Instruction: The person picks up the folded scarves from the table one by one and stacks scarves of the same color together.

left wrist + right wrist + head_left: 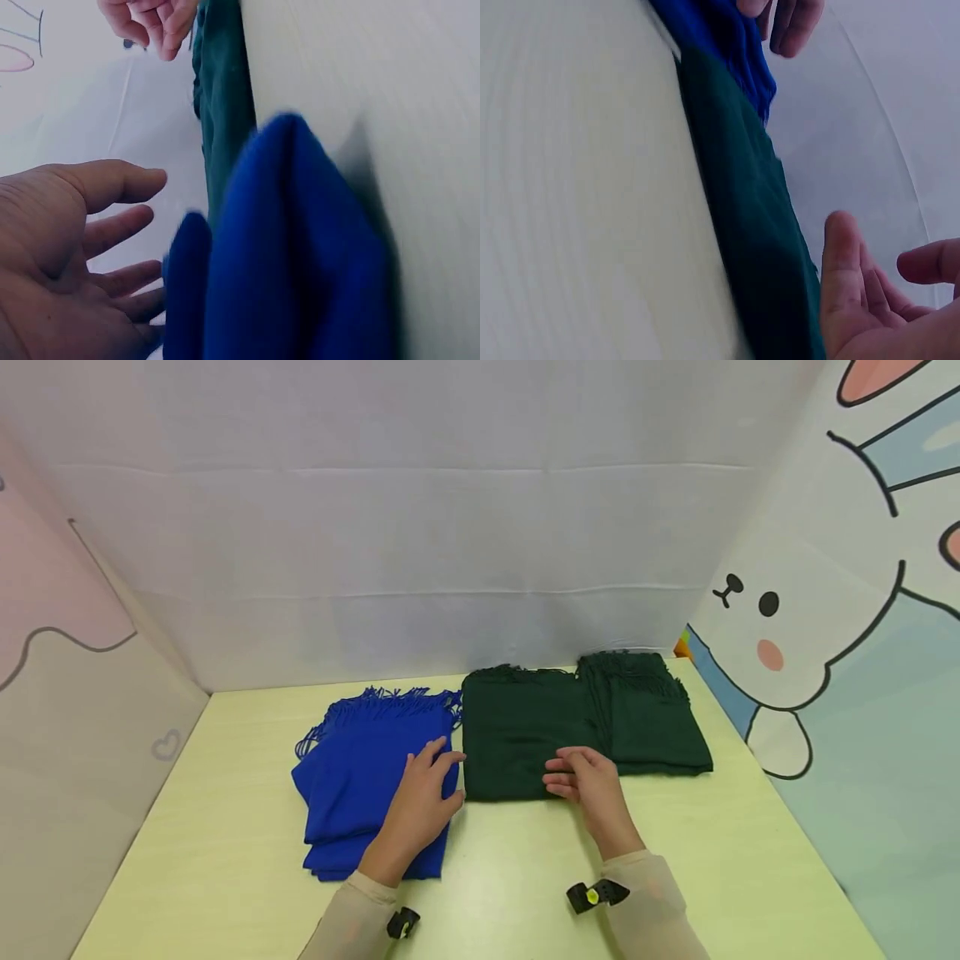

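A folded blue scarf (pixel 367 768) with a fringe at its far end lies left of centre on the table. My left hand (pixel 423 793) hovers over its right side, fingers spread and loosely bent, holding nothing. In the left wrist view, the blue scarf (pixel 285 255) shows thick folded edges beside the left hand (pixel 82 247). Dark green fringed fabric (pixel 525 735), also folded, lies to the right of the blue one. Above its front edge is my right hand (pixel 592 785), relaxed and with nothing in it. The right wrist view shows that hand (pixel 885 300) beside the green fabric (pixel 742 217).
The right part of the green fabric forms a second, narrower folded section (pixel 652 727) near the table's right edge. Behind the pale yellow table (pixel 750 877) hangs a white cloth wall (pixel 420 543). A printed rabbit panel (pixel 825 610) stands on the right, a pale panel (pixel 82 693) on the left.
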Available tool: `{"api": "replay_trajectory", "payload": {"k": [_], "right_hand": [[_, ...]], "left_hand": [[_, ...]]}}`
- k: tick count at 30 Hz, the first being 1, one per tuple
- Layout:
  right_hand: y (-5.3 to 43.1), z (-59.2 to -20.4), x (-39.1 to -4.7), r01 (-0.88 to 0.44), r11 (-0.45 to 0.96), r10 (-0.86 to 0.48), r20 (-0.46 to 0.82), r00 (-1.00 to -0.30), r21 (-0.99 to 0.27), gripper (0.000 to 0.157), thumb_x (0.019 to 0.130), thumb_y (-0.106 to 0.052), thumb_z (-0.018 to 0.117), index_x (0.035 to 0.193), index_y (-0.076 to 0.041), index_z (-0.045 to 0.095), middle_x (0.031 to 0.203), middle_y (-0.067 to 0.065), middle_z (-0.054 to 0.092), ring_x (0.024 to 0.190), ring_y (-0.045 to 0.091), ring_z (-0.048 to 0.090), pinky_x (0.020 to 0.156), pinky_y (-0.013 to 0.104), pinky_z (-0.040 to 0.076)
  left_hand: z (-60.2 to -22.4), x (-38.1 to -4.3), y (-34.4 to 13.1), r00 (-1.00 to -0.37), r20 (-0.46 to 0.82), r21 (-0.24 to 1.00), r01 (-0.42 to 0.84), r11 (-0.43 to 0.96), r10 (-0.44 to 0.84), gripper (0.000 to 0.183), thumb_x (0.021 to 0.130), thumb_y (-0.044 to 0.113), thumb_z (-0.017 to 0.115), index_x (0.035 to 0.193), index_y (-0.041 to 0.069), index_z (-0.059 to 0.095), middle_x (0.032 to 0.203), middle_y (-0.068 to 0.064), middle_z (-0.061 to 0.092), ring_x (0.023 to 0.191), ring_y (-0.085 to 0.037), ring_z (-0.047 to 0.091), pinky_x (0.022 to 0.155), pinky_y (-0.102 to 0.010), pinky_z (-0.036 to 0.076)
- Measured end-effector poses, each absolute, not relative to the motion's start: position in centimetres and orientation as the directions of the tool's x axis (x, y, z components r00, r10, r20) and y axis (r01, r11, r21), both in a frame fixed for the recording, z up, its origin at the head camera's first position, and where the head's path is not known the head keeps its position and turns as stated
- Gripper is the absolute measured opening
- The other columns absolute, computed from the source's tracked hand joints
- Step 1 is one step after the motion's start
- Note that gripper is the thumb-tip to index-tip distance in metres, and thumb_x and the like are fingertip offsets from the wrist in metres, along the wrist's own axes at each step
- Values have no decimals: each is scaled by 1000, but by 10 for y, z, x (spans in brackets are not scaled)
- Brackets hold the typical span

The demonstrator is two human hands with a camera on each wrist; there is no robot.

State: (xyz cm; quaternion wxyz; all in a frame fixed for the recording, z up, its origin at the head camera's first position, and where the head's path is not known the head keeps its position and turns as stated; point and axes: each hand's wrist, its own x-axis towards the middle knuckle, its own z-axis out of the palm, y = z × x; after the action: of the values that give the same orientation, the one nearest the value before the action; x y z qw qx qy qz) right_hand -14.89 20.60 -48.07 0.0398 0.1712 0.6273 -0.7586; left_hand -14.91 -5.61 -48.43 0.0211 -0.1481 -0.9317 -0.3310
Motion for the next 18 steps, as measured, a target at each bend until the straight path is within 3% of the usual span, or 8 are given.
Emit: {"api": "replay_trajectory", "payload": {"k": [5,7,13,18], "right_hand": [[232,-482,-149,252,-122,326,-278,-903,-960,28,103,-13,48,121,7,58,89,6,68,59,12,58,56,24,55],[239,-483,-147,253,-80,375,-264,-889,-964,28,102,-13,49,120,5,59,90,5,65,58,11,55,53,23,53],[243,-486,-144,275,-19,418,-258,-871,-961,28,102,-14,48,121,4,60,97,10,58,64,12,54,56,24,54],[224,-490,-141,262,19,368,-237,-899,-965,26,101,-12,49,119,5,61,99,13,57,66,14,52,55,24,52]], "left_hand": [[-483,-150,-37,-961,53,830,193,523,271,42,97,17,63,139,17,56,156,-9,37,141,-36,38,108,-60,37],[-484,-151,-30,-963,24,887,145,438,270,42,99,16,60,140,16,54,156,-9,37,141,-33,38,109,-57,38],[-491,-151,-17,-967,-43,919,60,389,251,46,98,17,59,143,13,51,158,-12,32,142,-33,36,110,-53,39],[-489,-150,-22,-977,-29,933,49,357,210,42,99,16,59,141,14,53,157,-11,34,142,-32,37,112,-54,36]]}}
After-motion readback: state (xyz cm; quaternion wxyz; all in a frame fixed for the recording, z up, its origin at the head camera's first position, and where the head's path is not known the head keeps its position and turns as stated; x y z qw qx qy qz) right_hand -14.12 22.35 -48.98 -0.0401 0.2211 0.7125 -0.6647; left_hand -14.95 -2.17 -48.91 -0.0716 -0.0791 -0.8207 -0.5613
